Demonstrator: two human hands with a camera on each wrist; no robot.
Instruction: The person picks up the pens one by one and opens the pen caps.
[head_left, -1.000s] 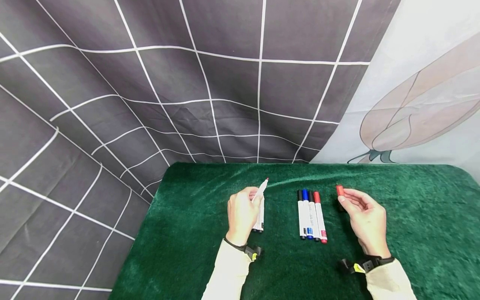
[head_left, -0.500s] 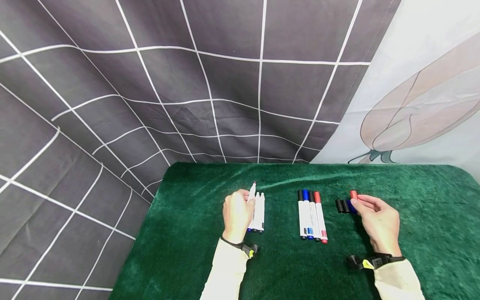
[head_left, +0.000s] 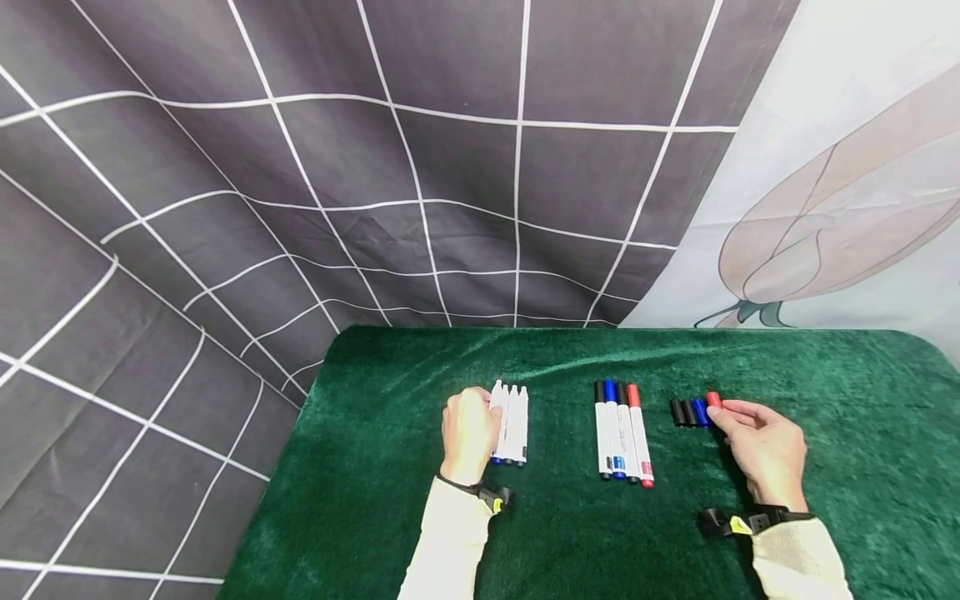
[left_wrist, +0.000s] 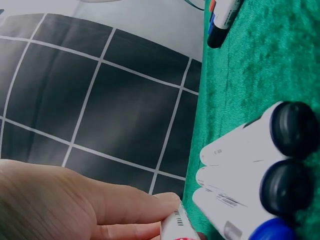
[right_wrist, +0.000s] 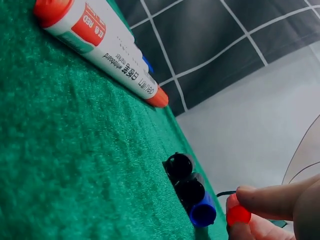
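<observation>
Left hand [head_left: 470, 435]'s pinching a white capless marker [left_wrist: 175, 222] just beside three more uncapped markers [head_left: 512, 427] on the green velvety cloth [head_left: 570, 533]. Next are four capped white markers [head_left: 622, 433], two black caps [head_left: 691, 414], a blue cap [head_left: 701, 412], then right hand [head_left: 765, 454] pinching a red cap [head_left: 713, 399].

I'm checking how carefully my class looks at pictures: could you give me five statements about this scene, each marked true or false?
1. The right hand pinches a red cap. True.
2. The left hand holds nothing. False: it grips an uncapped marker.
3. In the head view, the red marker is at the right end of the middle group. True.
4. The middle group has lost its caps. False: all four of its markers are capped.
5. The blue cap lies between the red cap and the black caps. True.
</observation>
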